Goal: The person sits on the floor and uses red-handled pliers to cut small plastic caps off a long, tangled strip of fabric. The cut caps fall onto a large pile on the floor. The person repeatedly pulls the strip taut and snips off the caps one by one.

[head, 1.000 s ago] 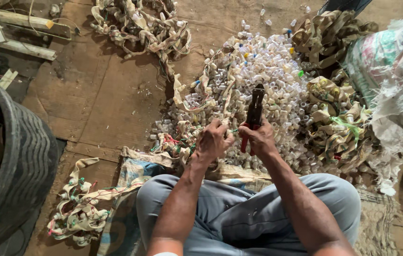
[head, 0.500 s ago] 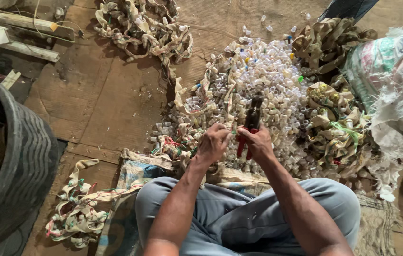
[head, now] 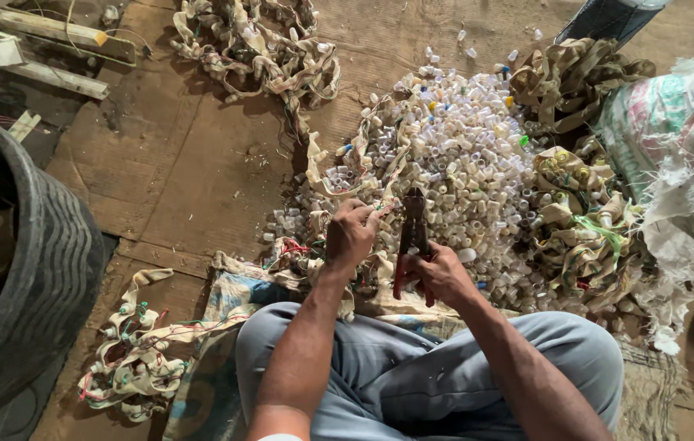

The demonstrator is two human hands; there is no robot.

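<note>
My left hand [head: 352,237] pinches a beige strip [head: 379,214] studded with small sockets, just in front of my knees, and my right hand [head: 442,273] is closed around the red handles of the cutters [head: 412,233]. I think much is done, since a large heap of white plastic caps [head: 461,171] lies beyond the cutters. Tangled strips [head: 575,229] at the right and far left [head: 257,49] remain, soft and crumpled.

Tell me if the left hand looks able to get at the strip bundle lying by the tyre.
Probably yes. The left hand is pinching a strip at the cap pile, and the bundle lies on bare floor beside the left knee, with nothing between them. It would have to let go and swing down to that side.
</note>
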